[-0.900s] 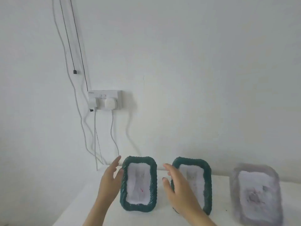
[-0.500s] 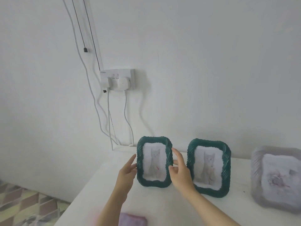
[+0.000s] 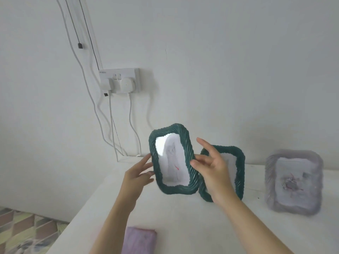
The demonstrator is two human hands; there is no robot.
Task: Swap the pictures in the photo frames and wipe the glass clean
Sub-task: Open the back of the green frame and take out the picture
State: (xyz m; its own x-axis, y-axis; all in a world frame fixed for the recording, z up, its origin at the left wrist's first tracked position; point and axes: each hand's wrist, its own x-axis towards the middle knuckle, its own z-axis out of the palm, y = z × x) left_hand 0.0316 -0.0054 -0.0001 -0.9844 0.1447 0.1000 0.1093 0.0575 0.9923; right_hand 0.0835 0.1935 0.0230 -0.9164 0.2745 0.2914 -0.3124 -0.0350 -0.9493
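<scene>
Bracing a dark green photo frame [image 3: 172,162] between two opened hands, toward the back of the white table [image 3: 201,226].

Its rounded-rectangle rim is twisted like rope, and the glass carries a bright glare patch over a pale cat drawing with a red mark. The frame tilts with its top leaning left; I cannot tell whether its foot touches the table. The left hand [image 3: 136,175] lays straight fingers on the left rim. The right hand [image 3: 212,171] sets its thumb on the right rim, fingers spread and uncurled. Just behind it stands a second green frame [image 3: 238,171] of the same ropy make. A grey-lilac frame [image 3: 293,182] with a soft ridged rim holds a faint picture nearer the right edge. A purple cloth [image 3: 139,241] lies at the front edge.
</scene>
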